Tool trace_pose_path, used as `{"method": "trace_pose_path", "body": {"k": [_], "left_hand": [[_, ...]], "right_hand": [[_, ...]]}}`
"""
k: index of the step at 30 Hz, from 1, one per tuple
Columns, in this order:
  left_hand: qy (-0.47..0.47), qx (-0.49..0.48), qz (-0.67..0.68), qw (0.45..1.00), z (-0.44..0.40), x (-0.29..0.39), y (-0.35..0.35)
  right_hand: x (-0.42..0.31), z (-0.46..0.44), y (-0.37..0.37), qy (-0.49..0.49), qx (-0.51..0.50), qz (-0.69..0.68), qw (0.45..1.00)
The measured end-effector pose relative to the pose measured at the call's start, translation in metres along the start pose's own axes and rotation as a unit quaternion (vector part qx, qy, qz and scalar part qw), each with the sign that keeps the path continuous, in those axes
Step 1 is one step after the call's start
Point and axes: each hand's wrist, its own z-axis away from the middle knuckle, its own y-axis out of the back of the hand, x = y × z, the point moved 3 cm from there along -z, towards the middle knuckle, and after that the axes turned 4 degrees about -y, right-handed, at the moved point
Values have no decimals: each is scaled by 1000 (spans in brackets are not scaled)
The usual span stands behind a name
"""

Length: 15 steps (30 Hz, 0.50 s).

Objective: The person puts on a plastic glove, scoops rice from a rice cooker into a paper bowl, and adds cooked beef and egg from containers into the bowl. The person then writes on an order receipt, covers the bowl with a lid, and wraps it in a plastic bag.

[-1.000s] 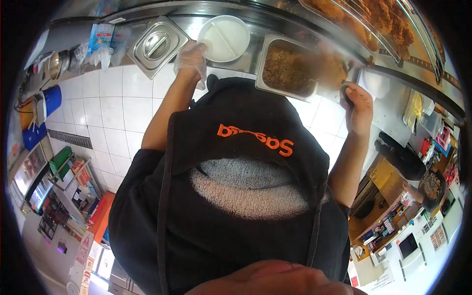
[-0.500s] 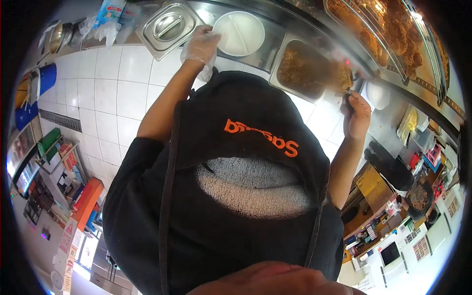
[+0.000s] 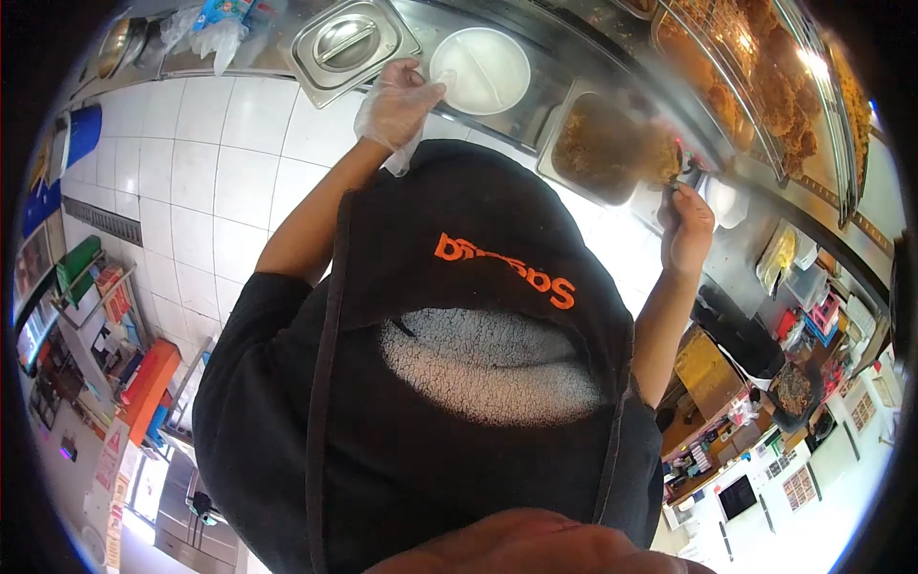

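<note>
My left hand (image 3: 397,103), in a clear plastic glove, is beside a round white dish (image 3: 480,70) with a divider line across it. The thumb side meets or overlaps the dish's near rim, and the fingers are apart. A steel pan with a handled lid (image 3: 346,45) lies just beyond those fingers. My right hand (image 3: 688,228), which looks bare, is closed around a dark-handled utensil (image 3: 669,203). Its working end is blurred beside brown fried food (image 3: 662,158), at the right edge of a steel pan of brown crumbs (image 3: 595,143).
Racks of fried pieces (image 3: 765,86) stand at the upper right behind metal bars. A white round container (image 3: 727,199) sits right of my right hand. Blue-printed plastic bags (image 3: 222,19) lie at the upper left. White tiled floor (image 3: 196,191) shows on the left.
The whole view has shifted slightly. My left hand sits a little lower against the dish, with its fingers less over the rim. My right hand keeps its grip and has barely moved.
</note>
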Motion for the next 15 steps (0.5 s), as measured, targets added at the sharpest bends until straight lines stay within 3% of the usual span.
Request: {"method": "trace_pose_path", "body": {"k": [1, 3, 7, 10, 11, 12, 14, 15], "left_hand": [[0, 1, 2, 1000, -1, -6, 5], [-111, -33, -176, 978, -1, 1, 12], [-135, -77, -265, 952, 3, 29, 13], [-110, -107, -234, 960, 5, 38, 9], [-108, -105, -232, 961, 6, 41, 9], [-125, -108, -218, 962, 7, 46, 7], [-142, -108, -204, 963, 7, 48, 5], [-105, -101, -219, 965, 5, 44, 5]], "right_hand": [[-6, -1, -6, 0, -1, 2, 1000], [-18, -3, -22, 24, 2, -27, 999], [-32, -18, -56, 30, -59, -17, 998], [-32, -36, -80, 33, -101, 41, 993], [-29, -37, -91, 21, -24, 76, 997], [-23, -45, -95, 19, -26, 78, 996], [-3, -69, -107, 92, -94, 161, 978], [12, -82, -113, 91, -97, 162, 978]]}}
